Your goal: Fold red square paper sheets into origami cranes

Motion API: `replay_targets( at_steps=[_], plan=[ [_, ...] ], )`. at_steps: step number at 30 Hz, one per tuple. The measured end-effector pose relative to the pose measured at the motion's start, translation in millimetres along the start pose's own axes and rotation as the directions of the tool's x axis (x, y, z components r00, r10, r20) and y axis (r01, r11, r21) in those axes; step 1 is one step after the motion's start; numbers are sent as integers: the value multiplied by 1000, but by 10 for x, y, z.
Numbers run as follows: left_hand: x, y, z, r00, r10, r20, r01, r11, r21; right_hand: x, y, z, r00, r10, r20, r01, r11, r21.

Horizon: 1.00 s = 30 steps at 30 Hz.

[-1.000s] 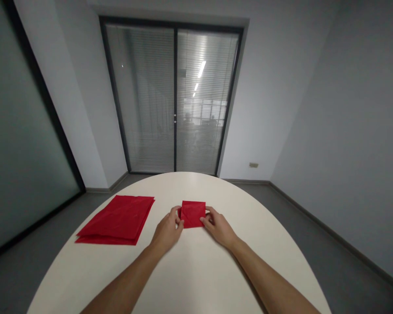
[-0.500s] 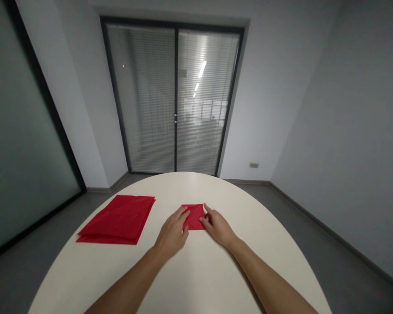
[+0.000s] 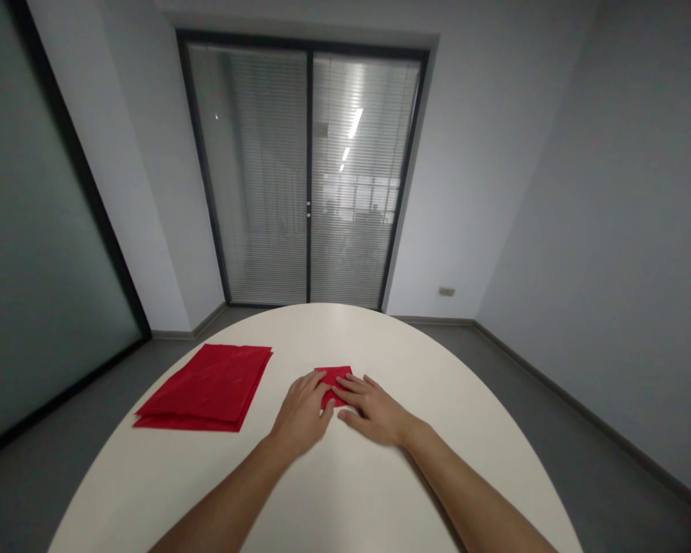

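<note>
Small, square, folded red packet of thin, paper-like material (image 3: pixel 335 373) lies on the round off-white table (image 3: pixel 334 491), partly covered by both hands. Left hand (image 3: pixel 300 411) rests fingers close together on its left side, thumb apart; right hand (image 3: pixel 380 415) lays spread fingers over its right side. Half a second ago the right hand was at its right edge, thumb on top. Larger folded red sheet (image 3: pixel 207 388) lies unmoved, well to the left.

The place looked like a small office meeting room. Dark-framed glazing (image 3: pixel 309 153) with slatted blinds (image 3: pixel 357 261), strip lights (image 3: pixel 355 121) showing in it, faced a round-edged pale table (image 3: pixel 345 484); a frosted partition (image 3: pixel 34 230) stood beside plain walls (image 3: pixel 472 192).
</note>
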State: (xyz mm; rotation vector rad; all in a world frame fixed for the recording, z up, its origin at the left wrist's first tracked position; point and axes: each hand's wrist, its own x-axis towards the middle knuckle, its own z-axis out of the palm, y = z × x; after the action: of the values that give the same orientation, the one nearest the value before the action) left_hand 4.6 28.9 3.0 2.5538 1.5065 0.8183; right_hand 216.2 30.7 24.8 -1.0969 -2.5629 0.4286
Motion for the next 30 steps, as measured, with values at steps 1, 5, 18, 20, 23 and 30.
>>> replay_targets(
  at_steps=[1, 5, 18, 20, 23, 30],
  plan=[
    [-4, -11, 17, 1000, -9, 14, 9, 1000, 5, -2, 9, -2, 1000, -11, 4, 11, 1000, 3],
    [-17, -34, 53, 996, -67, 63, 64, 997, 45, 5, 12, -1, 999, -44, -26, 44, 999, -8],
    [-55, -75, 125, 984, -152, 88, 134, 973, 190, -10, 24, 15, 999, 26, -34, -26, 1000, 3],
    [-50, -95, 139, 980, -175, 99, 153, 969, 196, -17, 25, -3, 999, 30, -22, -30, 1000, 4],
    [-35, -115, 134, 979, -189, 83, 171, 968, 181, -24, 18, -21, 999, 28, -29, -29, 999, -20],
    [-16, -162, 90, 996, -66, 54, 61, 994, 92, -30, 2, -48, 989, -98, -109, 90, 993, -75]
  ],
)
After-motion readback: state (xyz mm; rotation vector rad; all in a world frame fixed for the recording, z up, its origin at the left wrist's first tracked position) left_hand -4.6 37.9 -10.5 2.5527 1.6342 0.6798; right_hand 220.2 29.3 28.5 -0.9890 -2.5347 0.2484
